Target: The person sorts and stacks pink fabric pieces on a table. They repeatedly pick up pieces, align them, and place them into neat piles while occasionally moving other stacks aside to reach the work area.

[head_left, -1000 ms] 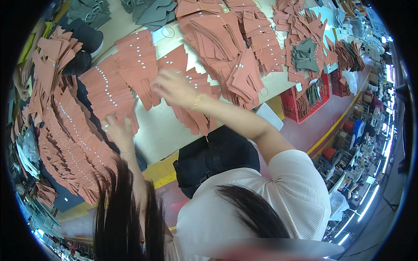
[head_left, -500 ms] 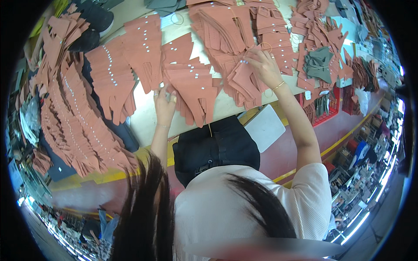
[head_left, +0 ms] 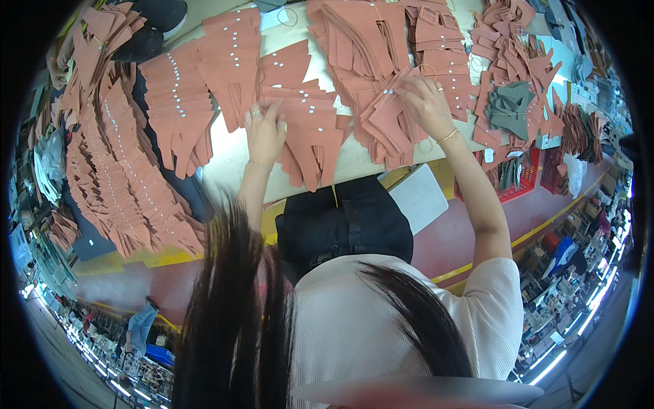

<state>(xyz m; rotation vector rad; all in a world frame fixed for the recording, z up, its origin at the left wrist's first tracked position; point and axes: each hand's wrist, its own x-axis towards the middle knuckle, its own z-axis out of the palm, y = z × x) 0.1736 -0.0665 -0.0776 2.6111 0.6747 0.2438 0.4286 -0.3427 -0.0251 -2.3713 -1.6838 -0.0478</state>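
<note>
Counter (head_left: 228, 155) at 12 o'clk; on it pink pile (head_left: 303, 123) approx 11:30, pink stack (head_left: 387, 123) approx 1. R hand (head_left: 426, 105) at stack's 12-1 edge, grip: can't tell. L hand (head_left: 264, 135) at pile's 10, fingers apart.

A factory workshop is indicated by salmon-coloured cut pieces (head_left: 174, 102) laid in matching stacks across a pale table (head_left: 228, 151), a loaded red crate (head_left: 528, 180), a floor (head_left: 446, 249) marked with yellow lines (head_left: 538, 233), and cluttered workstations (head_left: 545, 273) lit by tube lights (head_left: 547, 368).
</note>
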